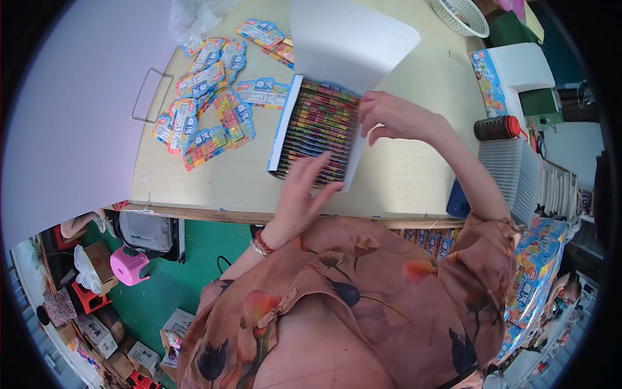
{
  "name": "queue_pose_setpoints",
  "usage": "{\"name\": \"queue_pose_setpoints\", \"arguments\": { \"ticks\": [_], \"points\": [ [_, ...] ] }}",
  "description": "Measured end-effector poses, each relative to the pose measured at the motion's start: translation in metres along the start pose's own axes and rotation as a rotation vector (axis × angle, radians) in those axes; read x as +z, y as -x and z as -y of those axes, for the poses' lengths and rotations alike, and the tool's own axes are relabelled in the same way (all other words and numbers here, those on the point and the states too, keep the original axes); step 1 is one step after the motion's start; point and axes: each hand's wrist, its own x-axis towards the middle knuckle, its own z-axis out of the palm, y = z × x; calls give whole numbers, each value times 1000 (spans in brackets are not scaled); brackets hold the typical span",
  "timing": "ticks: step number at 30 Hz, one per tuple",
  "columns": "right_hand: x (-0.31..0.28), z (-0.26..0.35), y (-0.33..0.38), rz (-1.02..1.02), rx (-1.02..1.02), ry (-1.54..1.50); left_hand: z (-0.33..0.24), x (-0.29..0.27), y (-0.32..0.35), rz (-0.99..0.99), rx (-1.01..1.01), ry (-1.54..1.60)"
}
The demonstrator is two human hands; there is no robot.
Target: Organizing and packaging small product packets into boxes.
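Note:
An open cardboard box (277, 139) with white inner walls stands on the table in front of me. A tight row of flat, colourful packets (321, 123) stands on edge inside it. My left hand (299, 198) reaches over the box's near end, fingers spread; its fingertips are at the nearest packets. At the box's right wall, my right hand (398, 118) has bent fingers apart from the thumb, with nothing visible between them. The white lid (353, 39) is folded back at the far side. Loose packets of the same kind (201, 81) lie scattered to the left.
A clear plastic bag (194, 19) and a wire frame (150, 94) are at the table's left. On the right are a white basket (461, 16), another printed box (487, 81), a red-capped dark bottle (499, 128) and stacked white trays (508, 175). A pink stool (129, 266) stands below left.

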Motion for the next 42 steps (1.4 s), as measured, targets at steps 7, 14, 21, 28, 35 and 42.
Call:
{"name": "queue_pose_setpoints", "arguments": {
  "ticks": [7,14,21,28,35,42],
  "points": [
    [13,-20,-17,31,-11,-164,-4,34,-8,152,-239,201],
    [36,-11,-11,-139,27,92,-5,41,5,197,-10,-172],
    [142,61,-4,-945,822,-569,-8,43,9,216,111,-669],
    [121,6,-25,-1152,819,-860,1,48,11,268,165,-769],
    [86,-78,-39,-1174,714,-695,-10,63,-43,183,167,-661],
    [84,-103,-44,-1235,424,-706,93,0,-143,-254,-86,-61]
  ]
}}
